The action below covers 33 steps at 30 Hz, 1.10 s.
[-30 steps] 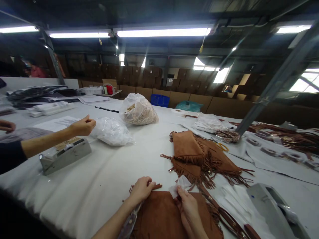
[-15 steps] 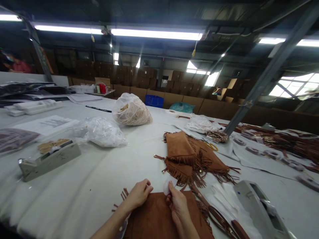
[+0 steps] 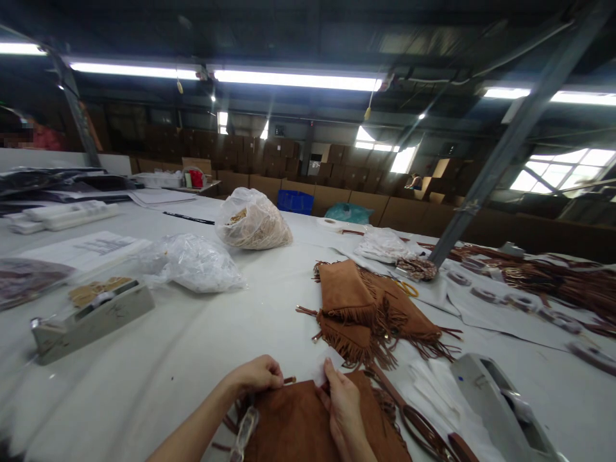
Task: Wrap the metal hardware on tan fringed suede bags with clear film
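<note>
Both hands working at the near edge of a wide white table [image 3: 192,359], pressed onto a brown suede piece [image 3: 293,427] lying flat directly beneath them. Left hand [image 3: 253,375] curled, fingertips pinching the suede's upper left edge beside a small fringe strip. Right hand [image 3: 342,405] flattened along the upper right edge, fingers closing over the spot where a small white slip was being held up half a second ago; slip now almost hidden under the fingers, seemingly pushed down against or into the suede, though whether it is still being gripped cannot be told. Hands drawn slightly nearer the body than before. A co-worker's arm, reaching in from the far left a second ago, now gone from view. Just beyond the right hand, a pile of fringed brown suede pieces [image 3: 366,308]. To the right of the right hand, white paper slips [image 3: 433,391] and a grey tape dispenser [image 3: 500,404]. Well left of the left hand, another grey tape dispenser [image 3: 91,317]. Farther off, past both hands, two clear plastic bags [image 3: 192,263] of small parts.
</note>
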Available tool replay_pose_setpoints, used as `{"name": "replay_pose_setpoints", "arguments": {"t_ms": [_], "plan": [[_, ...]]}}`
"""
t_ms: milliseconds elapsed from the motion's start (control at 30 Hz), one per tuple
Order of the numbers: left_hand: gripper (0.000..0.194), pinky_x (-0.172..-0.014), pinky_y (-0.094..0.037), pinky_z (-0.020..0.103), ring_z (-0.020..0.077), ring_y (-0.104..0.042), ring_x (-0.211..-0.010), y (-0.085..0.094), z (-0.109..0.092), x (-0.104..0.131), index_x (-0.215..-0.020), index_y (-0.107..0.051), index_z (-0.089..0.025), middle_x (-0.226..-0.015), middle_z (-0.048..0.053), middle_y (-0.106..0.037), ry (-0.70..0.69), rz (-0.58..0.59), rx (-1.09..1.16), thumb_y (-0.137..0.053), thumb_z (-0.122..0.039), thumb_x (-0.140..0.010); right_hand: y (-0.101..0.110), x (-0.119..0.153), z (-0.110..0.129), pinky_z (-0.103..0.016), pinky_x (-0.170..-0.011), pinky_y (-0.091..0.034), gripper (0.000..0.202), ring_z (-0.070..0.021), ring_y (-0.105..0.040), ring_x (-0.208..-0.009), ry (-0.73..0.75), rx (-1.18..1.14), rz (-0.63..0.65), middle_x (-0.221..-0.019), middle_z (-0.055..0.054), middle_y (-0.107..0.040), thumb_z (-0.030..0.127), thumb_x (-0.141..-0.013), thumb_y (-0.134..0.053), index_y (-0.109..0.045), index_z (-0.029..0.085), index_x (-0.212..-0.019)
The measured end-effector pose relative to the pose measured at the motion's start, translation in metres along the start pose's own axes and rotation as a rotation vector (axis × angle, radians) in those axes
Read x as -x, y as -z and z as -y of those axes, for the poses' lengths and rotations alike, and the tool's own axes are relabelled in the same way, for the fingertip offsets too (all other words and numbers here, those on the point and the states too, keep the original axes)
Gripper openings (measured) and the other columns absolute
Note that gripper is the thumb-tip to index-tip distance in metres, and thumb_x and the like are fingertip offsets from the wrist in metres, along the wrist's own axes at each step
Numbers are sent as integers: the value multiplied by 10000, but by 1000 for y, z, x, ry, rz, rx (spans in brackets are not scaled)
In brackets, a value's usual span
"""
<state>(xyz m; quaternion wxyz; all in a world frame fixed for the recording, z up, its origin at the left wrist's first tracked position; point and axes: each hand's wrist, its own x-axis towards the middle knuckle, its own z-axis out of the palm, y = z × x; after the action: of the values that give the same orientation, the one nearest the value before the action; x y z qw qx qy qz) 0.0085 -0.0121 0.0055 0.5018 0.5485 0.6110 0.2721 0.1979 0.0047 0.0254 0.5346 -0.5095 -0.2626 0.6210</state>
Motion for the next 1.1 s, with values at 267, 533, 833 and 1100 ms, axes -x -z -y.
{"name": "replay_pose_setpoints", "arguments": {"t_ms": [267,533,833,1100], "plan": [[448,-468,-233,210,94,-356,-443,-11,-15,5,-833,-442,-202,-504,-83,-416,-109,-236,267,-351,-636,-769,-3,-2,4,-231,-499,-483,468,-76,-460,-440,-25,-31,6,-449,74,-482,518,-475,-820,-529,167,-584],[511,-500,-232,226,91,-313,-500,-23,-20,12,-839,-588,-120,-542,-71,-349,-126,-226,380,-429,-597,-749,-1,-1,5,-234,-532,-486,452,-86,-491,-497,-48,-133,28,-533,48,-559,469,-459,-846,-571,155,-631],[278,-785,-410,278,200,-564,-857,-32,-6,35,-844,-637,-173,-849,44,-655,-304,-395,288,-516,-420,-802,-26,7,-4,-209,-496,-445,479,-85,-475,-495,-62,-100,100,-503,58,-527,529,-459,-826,-572,157,-622],[268,-841,-427,287,219,-599,-908,-34,-1,29,-860,-655,-184,-898,49,-696,-290,-402,295,-510,-401,-799,-33,13,-5,-218,-492,-446,481,-90,-479,-476,-29,-89,106,-511,46,-550,534,-449,-822,-616,144,-642]]}}
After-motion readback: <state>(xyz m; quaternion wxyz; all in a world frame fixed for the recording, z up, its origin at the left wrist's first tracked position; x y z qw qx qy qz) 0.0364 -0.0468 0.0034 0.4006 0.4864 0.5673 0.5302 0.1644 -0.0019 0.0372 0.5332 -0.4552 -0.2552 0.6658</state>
